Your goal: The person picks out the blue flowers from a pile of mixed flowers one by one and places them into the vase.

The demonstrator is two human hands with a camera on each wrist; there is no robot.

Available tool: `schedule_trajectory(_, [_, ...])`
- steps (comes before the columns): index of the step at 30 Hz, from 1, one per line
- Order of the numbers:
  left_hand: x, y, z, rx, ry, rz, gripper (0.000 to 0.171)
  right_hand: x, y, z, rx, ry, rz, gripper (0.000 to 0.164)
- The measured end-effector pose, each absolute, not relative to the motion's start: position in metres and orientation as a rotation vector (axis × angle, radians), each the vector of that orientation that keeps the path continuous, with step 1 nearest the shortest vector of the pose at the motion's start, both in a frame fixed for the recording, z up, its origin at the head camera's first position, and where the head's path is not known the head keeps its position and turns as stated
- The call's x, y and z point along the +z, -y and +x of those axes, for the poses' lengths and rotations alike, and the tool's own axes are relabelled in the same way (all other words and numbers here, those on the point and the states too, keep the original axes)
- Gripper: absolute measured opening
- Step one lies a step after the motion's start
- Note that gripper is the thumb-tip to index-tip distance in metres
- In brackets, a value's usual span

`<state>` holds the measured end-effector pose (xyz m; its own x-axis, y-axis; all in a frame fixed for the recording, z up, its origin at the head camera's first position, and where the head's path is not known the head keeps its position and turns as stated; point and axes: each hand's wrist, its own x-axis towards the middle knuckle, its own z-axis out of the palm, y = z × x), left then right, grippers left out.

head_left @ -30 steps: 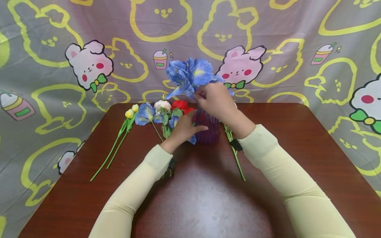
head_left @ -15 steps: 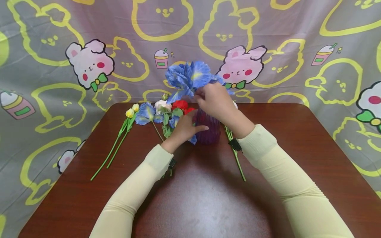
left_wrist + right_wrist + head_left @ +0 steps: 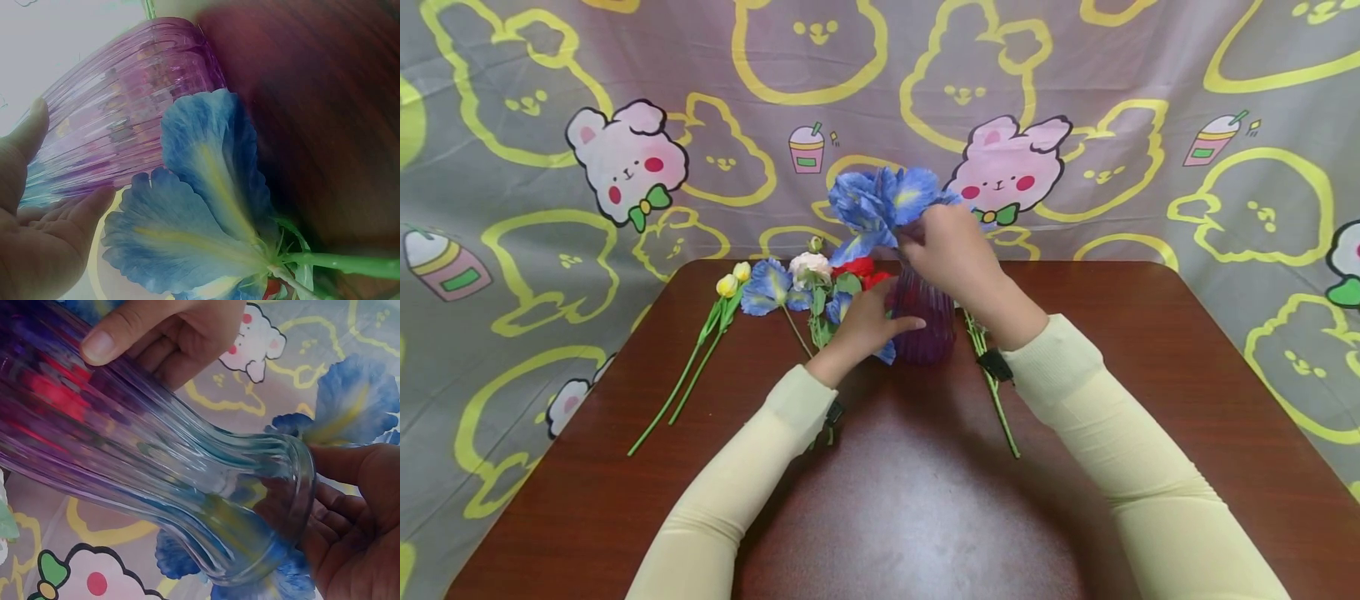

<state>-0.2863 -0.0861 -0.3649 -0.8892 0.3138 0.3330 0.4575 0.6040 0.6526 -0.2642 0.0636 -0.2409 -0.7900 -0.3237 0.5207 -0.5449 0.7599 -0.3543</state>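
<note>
Arranging, apparently. Head view: blue flowers (image 3: pixel 880 200) above vase (image 3: pixel 928 333); left hand (image 3: pixel 867 318) grasping vase; right hand (image 3: pixel 951 250) at its mouth, hold hidden. Left wrist: another blue bloom (image 3: pixel 200 187) beside vase. Right wrist: fingers (image 3: pixel 337 515) at vase's mouth; next move likely calls for steady vase, flowers settled.

- Softly and fairly evenly lit across the patterned backdrop (image 3: pixel 865 125) in the head view.
- Glaring pale on the near middle of the glossy table (image 3: pixel 940 517), as if lit from above.
- Shadowed darkly on the wood beside both sleeves (image 3: pixel 700 500).
- Slightly soft in fine detail around the blue flowers (image 3: pixel 868 204).
- Looks stretched toward the left and right edges, wide-angle fashion.
- Burnt out to white at upper left in the left wrist view, hazy over the purple vase (image 3: pixel 125 119), near-black along parts of the table.
- Dimmer and muted in the right wrist view, with bright streaks along the vase's ribs and shade over the right hand (image 3: pixel 365 522).
</note>
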Motion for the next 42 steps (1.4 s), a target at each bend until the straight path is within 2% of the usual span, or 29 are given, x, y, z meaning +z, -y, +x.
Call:
schedule_trajectory(5, [-0.364, 0.087, -0.286, -1.173, 2.644, -0.647, 0.075, -0.236, -0.069, -0.261, 0.727, 2.543, 0.624, 0.017])
schedule_trajectory(13, [-0.363, 0.087, -0.285, -1.211, 2.658, -0.628, 0.077, -0.232, -0.080, -0.260, 0.704, 2.495, 0.627, 0.010])
schedule_trajectory(17, [-0.363, 0.087, -0.285, -1.205, 2.678, -0.606, 0.079, -0.233, -0.088, -0.259, 0.686, 2.421, 0.645, 0.019])
schedule_trajectory(22, [-0.364, 0.086, -0.286, -1.187, 2.693, -0.589, 0.080, -0.233, -0.099, -0.257, 0.815, 2.373, 0.620, 0.005])
schedule_trajectory(37, [-0.365, 0.085, -0.287, -1.179, 2.686, -0.584, 0.080, -0.254, -0.124, -0.269, 1.112, 2.046, 0.565, 0.027])
schedule_trajectory(42, [-0.364, 0.085, -0.286, -1.162, 2.701, -0.578, 0.082, -0.268, -0.135, -0.274, 1.267, 2.119, 0.525, 0.045])
